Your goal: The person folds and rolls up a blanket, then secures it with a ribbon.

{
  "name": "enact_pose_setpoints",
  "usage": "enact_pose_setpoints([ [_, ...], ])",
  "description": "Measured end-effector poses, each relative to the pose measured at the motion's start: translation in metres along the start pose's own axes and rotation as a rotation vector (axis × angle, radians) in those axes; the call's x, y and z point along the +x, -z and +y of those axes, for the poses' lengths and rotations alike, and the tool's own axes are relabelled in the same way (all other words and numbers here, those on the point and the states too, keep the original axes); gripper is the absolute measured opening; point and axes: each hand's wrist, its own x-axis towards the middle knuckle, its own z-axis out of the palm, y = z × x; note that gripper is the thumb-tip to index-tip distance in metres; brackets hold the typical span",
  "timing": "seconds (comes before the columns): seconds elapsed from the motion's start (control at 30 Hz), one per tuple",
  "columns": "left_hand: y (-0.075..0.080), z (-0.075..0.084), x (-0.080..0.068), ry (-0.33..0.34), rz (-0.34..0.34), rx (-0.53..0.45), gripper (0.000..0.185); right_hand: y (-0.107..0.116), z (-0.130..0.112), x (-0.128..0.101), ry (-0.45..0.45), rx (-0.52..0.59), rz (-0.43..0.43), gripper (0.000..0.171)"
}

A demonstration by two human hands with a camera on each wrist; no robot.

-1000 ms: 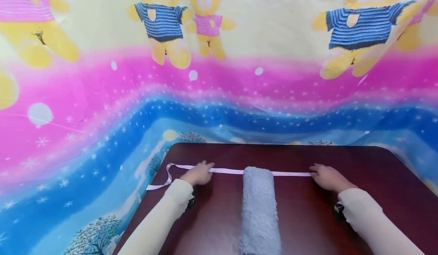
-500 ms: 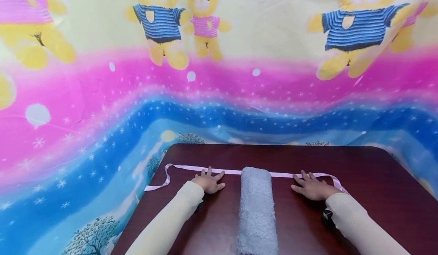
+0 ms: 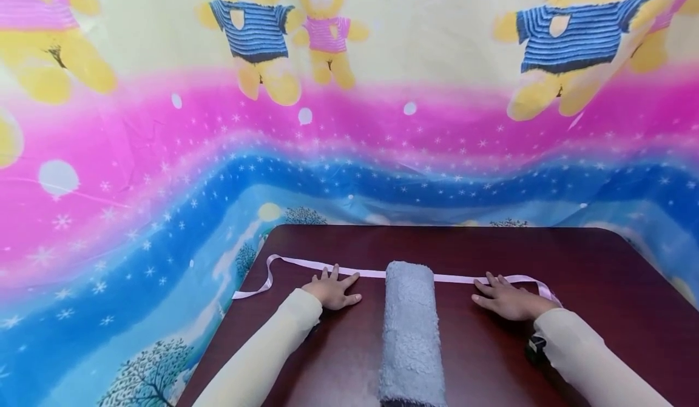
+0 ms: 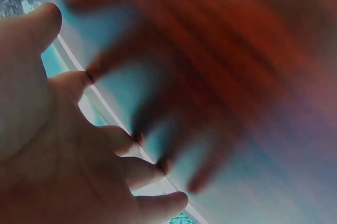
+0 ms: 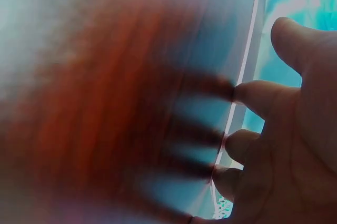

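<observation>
with both hands [image 3: 333, 289] [image 3: 505, 299] flat and fingers spread, keep the ribbon [image 3: 371, 273] pinned taut at the towel roll's [image 3: 411, 328] 12 o'clock end

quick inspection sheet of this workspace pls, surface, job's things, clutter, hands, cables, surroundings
surface: dark red-brown table, glossy, rounded far corners.
job's things: rolled grey towel lies lengthwise at the middle; a pink ribbon runs crosswise under its far end, the left tail curling off the table edge, the right tail looping back by the wrist.
clutter: nothing seen.
hands: left hand flat on the table left of the towel, fingers spread, tips at the ribbon; right hand likewise on the right. Neither grips anything.
cables: nothing seen; a small dark device sits at the right wrist.
surroundings: bright printed sheet with teddy bears and pink and blue bands behind and beside the table.
</observation>
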Motion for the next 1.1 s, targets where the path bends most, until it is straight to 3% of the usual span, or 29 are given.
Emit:
enact_pose_setpoints([
  [0.23, -0.006, -0.003, -0.007, -0.024, 0.010, 0.028, 0.069, 0.000, -0.003, -0.007, 0.024, -0.005, 0.016, 0.074],
  [0.53, -0.004, -0.006, -0.010, -0.056, 0.052, 0.026, 0.067, 0.006, -0.002, 0.002, 0.026, 0.002, 0.050, 0.075],
  [0.6, -0.002, -0.005, -0.013, -0.076, 0.109, 0.031, 0.064, 0.006, -0.004, 0.007, 0.036, 0.000, 0.105, 0.073],
  [0.73, -0.004, 0.009, -0.026, -0.149, 0.327, 0.014, 0.053, 0.006, -0.018, 0.020, 0.048, 0.042, 0.241, 0.065],
  [0.77, -0.005, 0.015, -0.032, -0.163, 0.361, -0.034, 0.051, 0.006, -0.023, 0.024, 0.047, 0.066, 0.265, 0.064],
  [0.83, -0.009, 0.029, -0.047, -0.182, 0.347, -0.184, 0.052, 0.007, -0.035, 0.034, 0.051, 0.151, 0.283, 0.063],
  [0.9, -0.015, 0.046, -0.066, -0.185, 0.227, -0.463, 0.060, 0.008, -0.047, 0.045, 0.047, 0.287, 0.261, 0.066],
  [1.0, -0.028, 0.068, -0.094, -0.135, 0.031, -0.834, 0.065, 0.008, -0.062, 0.061, 0.014, 0.491, 0.191, 0.075],
  [1.07, -0.036, 0.079, -0.106, -0.122, -0.050, -1.003, 0.061, 0.007, -0.068, 0.069, -0.019, 0.593, 0.144, 0.084],
  [1.1, -0.040, 0.084, -0.109, -0.126, -0.066, -1.031, 0.060, 0.007, -0.071, 0.073, -0.038, 0.622, 0.135, 0.087],
])
